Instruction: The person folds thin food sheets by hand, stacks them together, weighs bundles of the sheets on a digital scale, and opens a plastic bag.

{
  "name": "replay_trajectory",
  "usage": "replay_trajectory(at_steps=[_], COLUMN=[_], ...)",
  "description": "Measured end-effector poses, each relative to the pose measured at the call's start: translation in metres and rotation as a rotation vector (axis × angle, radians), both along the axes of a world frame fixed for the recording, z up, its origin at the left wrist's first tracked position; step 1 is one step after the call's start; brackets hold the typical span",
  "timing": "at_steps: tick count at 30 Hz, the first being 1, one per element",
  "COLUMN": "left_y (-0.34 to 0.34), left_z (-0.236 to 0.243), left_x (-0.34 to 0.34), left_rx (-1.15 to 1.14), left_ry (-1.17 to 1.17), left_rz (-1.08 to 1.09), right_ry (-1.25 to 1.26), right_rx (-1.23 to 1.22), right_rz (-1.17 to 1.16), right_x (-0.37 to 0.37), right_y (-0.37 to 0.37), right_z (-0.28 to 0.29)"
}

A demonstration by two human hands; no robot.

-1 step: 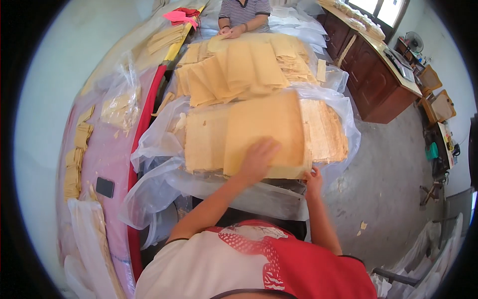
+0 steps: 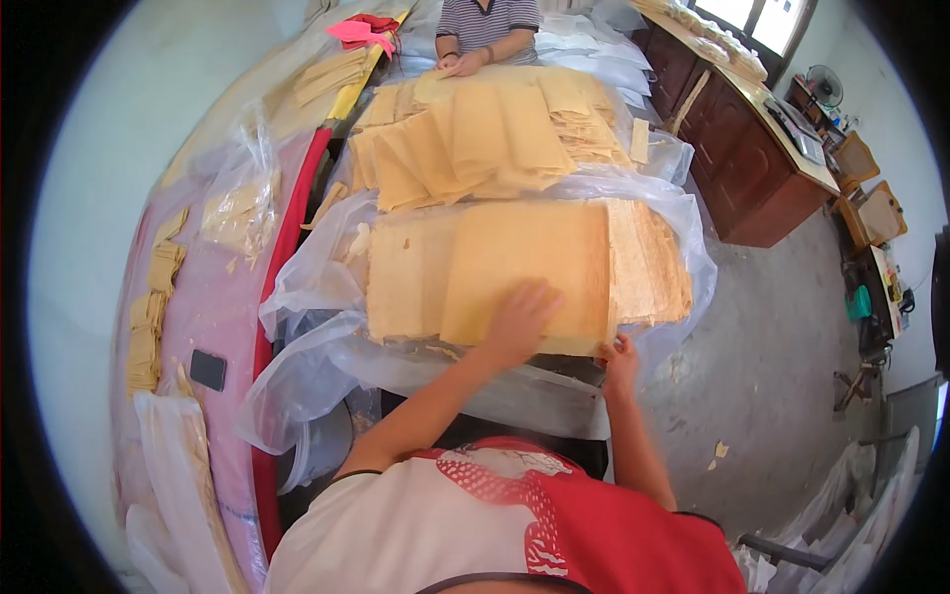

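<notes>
My left hand [image 2: 521,322] lies with fingers apart on a large thin tan sheet [image 2: 529,247], slightly blurred, near the sheet's lower middle. My right hand [image 2: 618,358] pinches the near right corner of that sheet. Beneath it is a wide stack of paler, rough-edged sheets [image 2: 643,262], showing at both sides, on crumpled clear plastic [image 2: 297,287]. Just beyond, many overlapping tan sheets [image 2: 465,139] form a loose pile.
A co-worker [image 2: 485,40] at the far side holds a pale sheet with both hands. The pink-covered side table [image 2: 178,445] bears folded strips and a phone [image 2: 208,368]. A wooden cabinet [image 2: 742,178], a fan and chairs line the right, beside grey floor [image 2: 732,376].
The large sheet's far edge has come down toward me and lies flatter. My left hand has shifted slightly up and to the right on it.
</notes>
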State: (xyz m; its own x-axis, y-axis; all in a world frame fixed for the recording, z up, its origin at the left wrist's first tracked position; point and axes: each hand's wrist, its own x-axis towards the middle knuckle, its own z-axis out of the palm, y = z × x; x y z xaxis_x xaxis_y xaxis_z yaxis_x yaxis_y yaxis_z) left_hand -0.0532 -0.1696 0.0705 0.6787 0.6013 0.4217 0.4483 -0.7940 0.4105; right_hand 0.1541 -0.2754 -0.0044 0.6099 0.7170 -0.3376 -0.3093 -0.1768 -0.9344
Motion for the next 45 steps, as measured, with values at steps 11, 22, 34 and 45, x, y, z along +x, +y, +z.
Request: replay_trajectory(at_steps=[11, 22, 34, 45], left_y=[-0.017, -0.006, -0.013, 0.072], left_z=[-0.034, -0.049, -0.014, 0.044], left_x=[-0.010, -0.025, -0.006, -0.126], left_rx=[0.029, 0.039, -0.240, -0.268], left_ry=[0.376, 0.133, -0.154, -1.024], left_rz=[-0.006, 0.053, -0.085, 0.561], right_ry=[0.378, 0.526, -0.046, -1.417], right_rx=[0.036, 0.232, 0.256, 0.617], right_rz=[0.222, 0.448, -0.020, 1.026], right_x=[0.006, -0.030, -0.037, -0.044], right_y=[-0.004, 0.012, 0.074, 0.070], right_z=[0.038, 0.050, 0.057, 0.183])
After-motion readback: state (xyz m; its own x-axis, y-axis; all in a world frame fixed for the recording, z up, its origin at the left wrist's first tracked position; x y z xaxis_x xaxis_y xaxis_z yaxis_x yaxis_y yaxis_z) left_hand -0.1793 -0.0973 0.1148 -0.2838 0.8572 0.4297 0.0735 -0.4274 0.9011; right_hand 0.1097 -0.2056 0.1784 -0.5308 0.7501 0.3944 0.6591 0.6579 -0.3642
